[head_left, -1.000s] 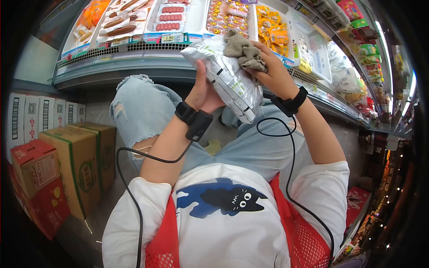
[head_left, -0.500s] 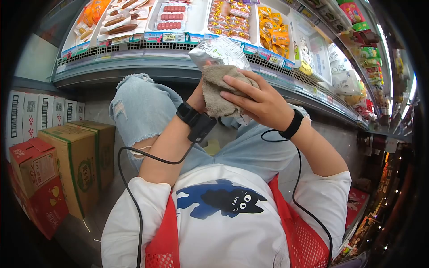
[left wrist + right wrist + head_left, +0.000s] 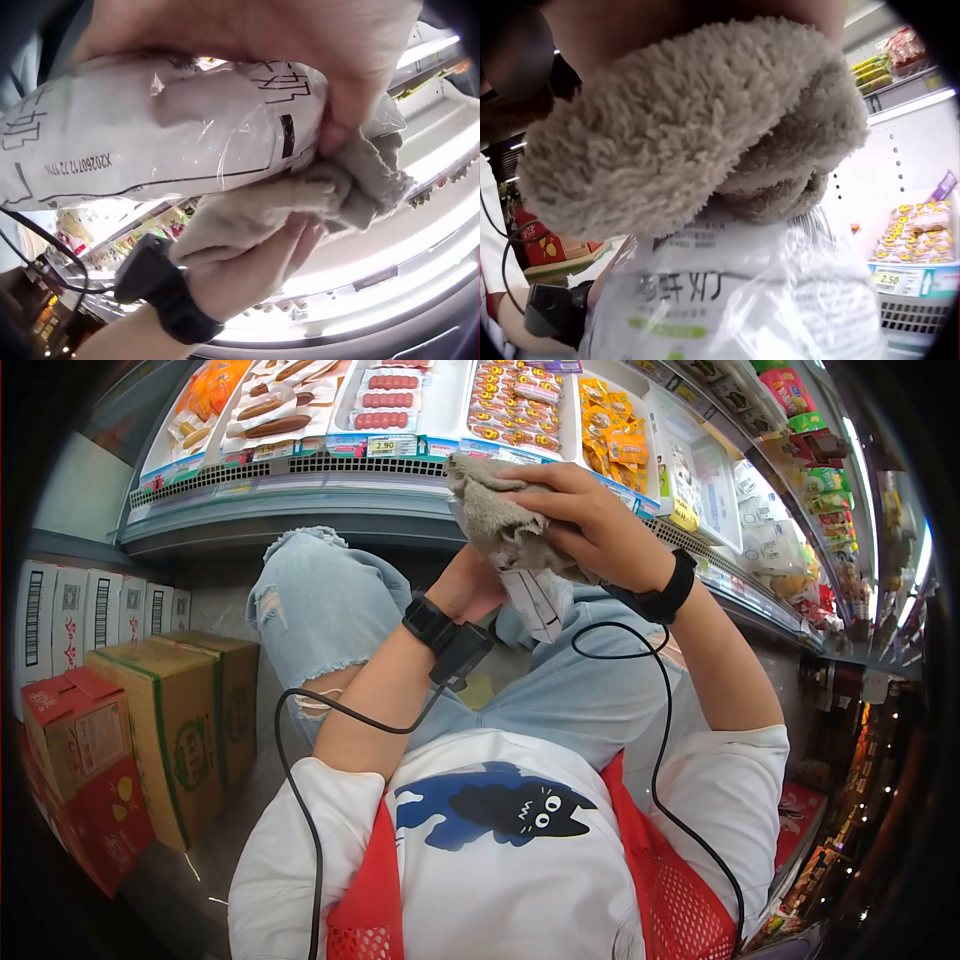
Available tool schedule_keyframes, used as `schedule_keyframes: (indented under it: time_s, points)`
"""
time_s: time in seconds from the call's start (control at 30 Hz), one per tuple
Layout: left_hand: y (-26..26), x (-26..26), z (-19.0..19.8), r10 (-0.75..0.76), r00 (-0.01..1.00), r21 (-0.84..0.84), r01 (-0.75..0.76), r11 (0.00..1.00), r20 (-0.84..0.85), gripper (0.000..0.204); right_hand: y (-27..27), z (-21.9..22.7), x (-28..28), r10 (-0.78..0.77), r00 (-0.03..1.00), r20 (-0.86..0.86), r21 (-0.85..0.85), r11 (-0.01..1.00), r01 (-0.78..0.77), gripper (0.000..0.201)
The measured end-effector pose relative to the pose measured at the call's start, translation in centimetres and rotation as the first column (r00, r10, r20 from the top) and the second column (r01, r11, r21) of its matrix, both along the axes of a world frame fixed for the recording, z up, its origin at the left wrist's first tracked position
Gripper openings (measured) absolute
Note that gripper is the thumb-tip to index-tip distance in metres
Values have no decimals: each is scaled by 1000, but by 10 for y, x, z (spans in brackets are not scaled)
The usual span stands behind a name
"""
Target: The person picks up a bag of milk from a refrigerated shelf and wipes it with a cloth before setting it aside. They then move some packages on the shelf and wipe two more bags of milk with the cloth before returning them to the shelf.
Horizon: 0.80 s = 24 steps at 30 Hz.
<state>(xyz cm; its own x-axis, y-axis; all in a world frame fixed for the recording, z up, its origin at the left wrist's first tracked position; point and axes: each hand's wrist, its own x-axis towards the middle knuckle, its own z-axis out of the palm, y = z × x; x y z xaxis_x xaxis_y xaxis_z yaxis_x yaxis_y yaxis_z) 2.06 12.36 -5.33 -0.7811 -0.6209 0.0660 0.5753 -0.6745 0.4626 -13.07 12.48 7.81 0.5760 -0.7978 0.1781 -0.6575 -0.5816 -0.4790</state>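
My left hand (image 3: pixel 470 585) grips a silvery-white plastic packet (image 3: pixel 541 605) from its left side, between the knees and the chilled display. In the left wrist view, the packet (image 3: pixel 187 127) shows dark printed characters and a date code. A bunched grey-brown cloth (image 3: pixel 493 510) is held in my right hand (image 3: pixel 605 530), against the packet's upper face. Its fluffy pile fills much of the right wrist view, where the cloth (image 3: pixel 660 127) lies over the packet's printed front (image 3: pixel 727 300). In the head view, cloth and right hand hide most of the packet.
Ahead, a chilled display holds white trays of sausages (image 3: pixel 275 426), packed snacks (image 3: pixel 515 408) and yellow sachets (image 3: pixel 612 435) behind a grille edge (image 3: pixel 290 466). Cardboard boxes (image 3: pixel 165 730) stand at the left. Black cables (image 3: pixel 655 760) run from both wrists.
The right hand swept the cloth from the packet's right side toward the body and left, then back up to its far end. The packet tilted in the left hand, which stayed nearly in place.
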Motion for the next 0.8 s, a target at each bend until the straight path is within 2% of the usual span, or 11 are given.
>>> schedule_keyframes:
  time_s: [0.1,0.13,0.23,0.27,0.4,0.5,0.53,0.63,0.67,0.73,0.8]
  points:
    - [-3,6,4,-1,985,175,31,984,-171,66,14,-4,2,-2,998,-57,-60,998,-2,42]
    - [-3,7,-1,-29,951,189,91,978,-307,64,16,-5,3,-1,999,-55,-72,997,-3,43]
    - [-5,5,0,19,998,69,-16,998,-57,62,21,0,13,0,998,-64,-137,990,-9,43]
    - [-2,4,1,54,998,-33,-54,998,-17,56,21,3,22,7,998,-64,-164,986,-17,42]
    - [3,8,0,-10,997,-17,9,1000,-83,62,9,5,26,-35,999,-26,-203,979,29,33]
    - [1,11,4,-109,993,73,106,992,42,64,-13,-7,5,-183,977,113,-13,982,186,26]
    - [1,11,7,-116,989,36,113,993,96,71,-19,-8,-4,-242,960,143,92,969,231,24]
    - [4,13,10,-90,983,-40,98,994,159,69,-27,-9,-16,-316,927,199,142,946,292,24]
    - [4,13,8,-102,987,-14,105,994,125,65,-24,-8,-15,-326,919,222,160,942,295,24]
    - [4,12,3,-122,991,40,120,992,57,58,-15,-2,1,-207,966,154,-21,977,212,24]
    - [3,10,-2,-89,991,31,86,996,98,57,-2,13,21,-79,995,56,-168,982,87,26]
